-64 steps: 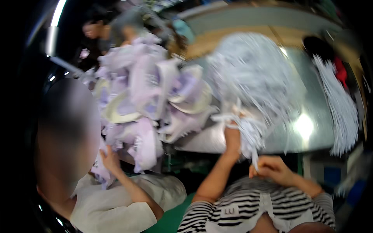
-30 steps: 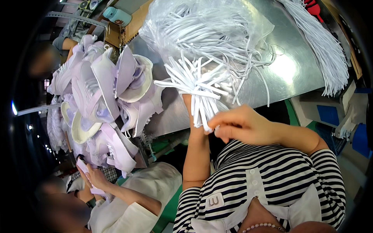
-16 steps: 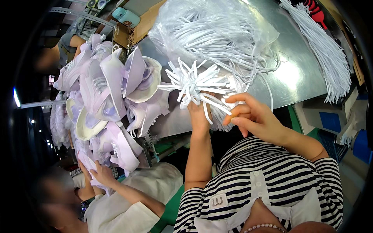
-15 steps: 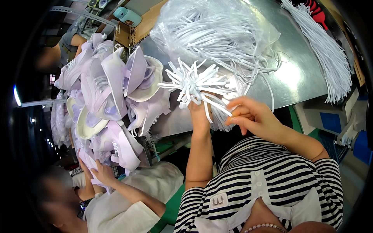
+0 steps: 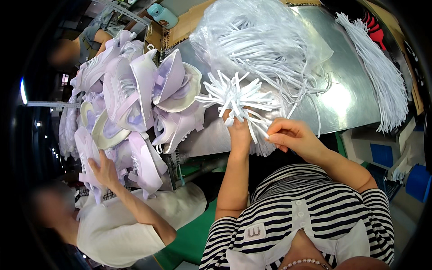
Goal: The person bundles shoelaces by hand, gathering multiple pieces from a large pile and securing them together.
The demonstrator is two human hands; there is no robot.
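My left hand (image 5: pixel 238 130) is closed around a bundle of white shoelaces (image 5: pixel 238 95), whose loose ends fan out above the fist. Some of its fingers are hidden behind the laces. To the right of it, my right hand (image 5: pixel 292 136) pinches thumb against fingers at the tip of one lace drooping from the bundle. More of the laces hang down below my left hand, toward my striped shirt. Just beyond the bundle lies a clear plastic bag (image 5: pixel 310 33) full of white laces, with several strands spilling out toward me.
A metal tabletop (image 5: pixel 353 96) carries the bag and, on the right, another long lace bundle (image 5: pixel 375 72) beside red-handled tools (image 5: pixel 375 33). Pale lilac shoes (image 5: pixel 119 92) are heaped at left, where a co-worker's hand (image 5: pixel 105 168) touches one. A light-blue bottle (image 5: pixel 163 16) stands behind.
My right hand has come down onto a lace tip, its fingers drawn together. The co-worker's hand has shifted up along a shoe. The whole view has shifted slightly.
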